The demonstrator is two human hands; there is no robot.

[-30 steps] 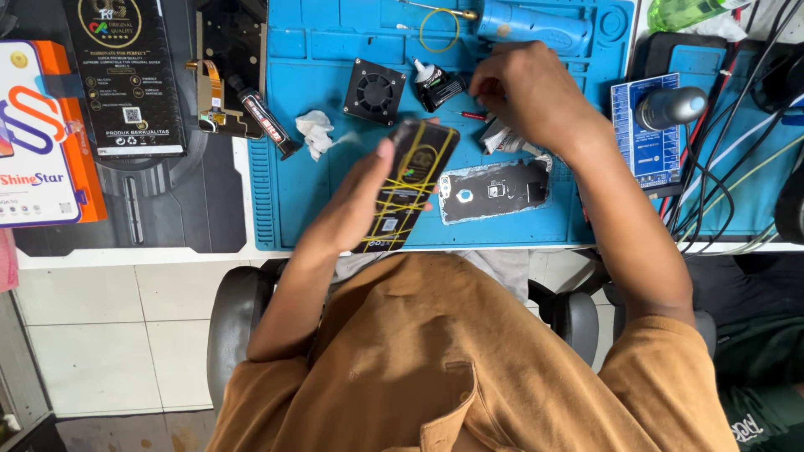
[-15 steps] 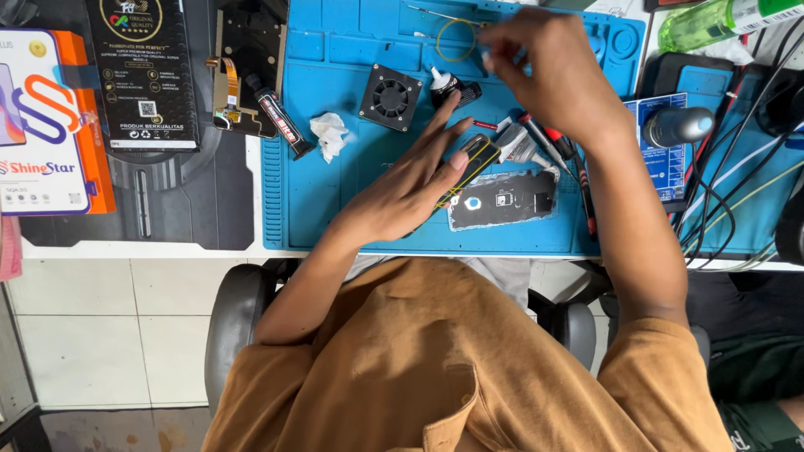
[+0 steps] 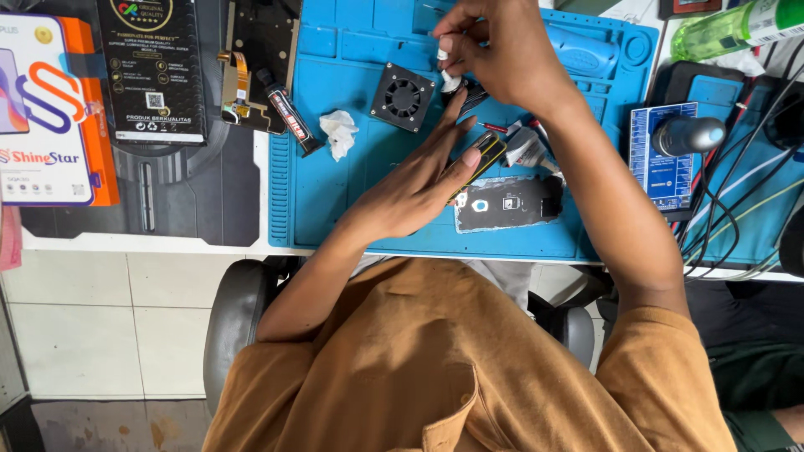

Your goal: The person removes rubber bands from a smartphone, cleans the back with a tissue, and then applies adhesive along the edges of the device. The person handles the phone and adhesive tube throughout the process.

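- Well left of the left hand lie two printed boxes (image 3: pixel 151 71) and a black glue tube (image 3: pixel 286 110); a crumpled tissue (image 3: pixel 339 132) sits nearer.
- The left hand (image 3: pixel 410 188) now lies flat, fingers spread, pressing the dark phone part (image 3: pixel 481 159) onto the blue mat (image 3: pixel 368 209); a second ago it was lifted clear.
- Just above it sits a small black fan (image 3: pixel 403 97).
- The right hand (image 3: pixel 494 46) has risen, fingertips pinched on a small white piece, perhaps a cap.
- Below it lies the phone frame (image 3: pixel 507 203).
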